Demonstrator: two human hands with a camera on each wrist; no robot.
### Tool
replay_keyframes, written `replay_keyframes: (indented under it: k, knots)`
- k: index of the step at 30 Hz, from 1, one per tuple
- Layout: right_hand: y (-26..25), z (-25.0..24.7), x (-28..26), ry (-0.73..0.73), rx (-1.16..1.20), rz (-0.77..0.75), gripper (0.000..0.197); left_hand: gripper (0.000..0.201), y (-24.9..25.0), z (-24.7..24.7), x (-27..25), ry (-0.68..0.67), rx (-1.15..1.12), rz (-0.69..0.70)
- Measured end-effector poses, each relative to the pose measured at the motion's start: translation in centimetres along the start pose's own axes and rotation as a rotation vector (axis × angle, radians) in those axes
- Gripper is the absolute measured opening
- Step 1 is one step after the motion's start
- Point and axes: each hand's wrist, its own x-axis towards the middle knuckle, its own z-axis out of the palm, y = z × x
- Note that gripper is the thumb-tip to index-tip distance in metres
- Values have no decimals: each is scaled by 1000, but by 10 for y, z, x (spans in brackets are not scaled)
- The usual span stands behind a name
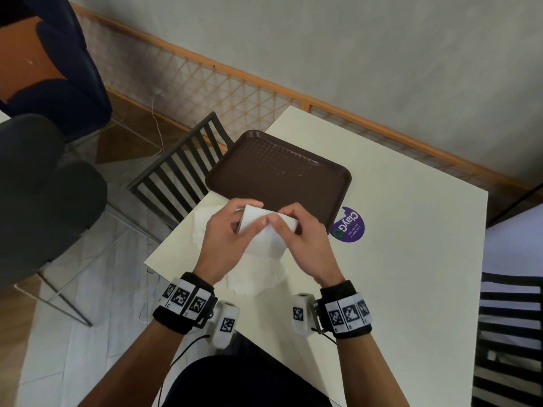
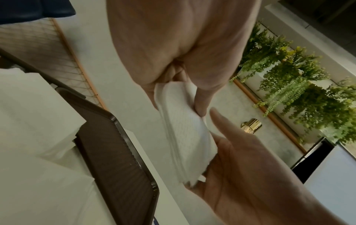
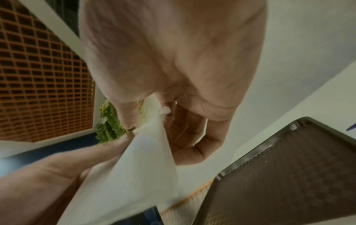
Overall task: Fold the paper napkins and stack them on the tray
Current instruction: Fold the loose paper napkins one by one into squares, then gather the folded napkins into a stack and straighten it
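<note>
A white paper napkin [image 1: 266, 230] is held up between both hands, just above the near edge of the brown tray [image 1: 282, 171]. My left hand [image 1: 232, 230] pinches its left side; my right hand [image 1: 296, 230] pinches its right side. The left wrist view shows the napkin [image 2: 185, 134] as several folded layers gripped at both ends. In the right wrist view the napkin [image 3: 142, 159] hangs from pinched fingertips beside the tray [image 3: 285, 175]. More loose white napkins [image 1: 258, 274] lie on the table under the hands. The tray holds nothing.
The cream table [image 1: 396, 230] carries a purple round sticker [image 1: 348, 227] right of the tray. A black slatted chair [image 1: 182, 168] stands at the table's left, another chair [image 1: 511, 333] at the right. A wooden lattice rail [image 1: 205, 83] runs along the wall.
</note>
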Motion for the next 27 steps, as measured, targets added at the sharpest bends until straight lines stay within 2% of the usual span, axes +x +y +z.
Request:
replay_keyframes:
  k: [3, 8, 10, 13, 15, 17, 20, 21, 24, 25, 27]
  knots:
    - [3, 10, 8, -63, -33, -80, 18, 17, -8, -4, -3, 4, -44, -55]
    - [6, 16, 9, -209, -88, -102, 19, 21, -28, -16, -11, 40, -84, -110]
    - [11, 17, 8, -192, -30, -34, 22, 29, -36, -19, -12, 80, -99, -135]
    - [23, 26, 6, -61, 62, 139, 28, 46, -48, -17, -13, 128, -80, -192]
    - [32, 36, 9, 6, -13, 199, 26, 51, -58, -15, -12, 148, -12, -240]
    - [44, 49, 13, 16, -112, 228, 24, 50, -75, -13, -9, 131, 152, -294]
    - [64, 69, 14, -36, -267, 284, 25, 32, -102, -9, -11, 20, 403, -395]
    - [69, 74, 12, -40, -352, 321, 30, 26, -107, -7, -12, -24, 456, -447]
    - [79, 80, 4, 8, -600, 454, 74, 47, -119, 0, -15, -82, 528, -520]
    - [80, 79, 3, 4, -613, 504, 84, 48, -121, 2, -16, -67, 515, -517]
    - [82, 85, 3, -79, -571, 556, 92, 47, -131, 3, -16, -40, 479, -509]
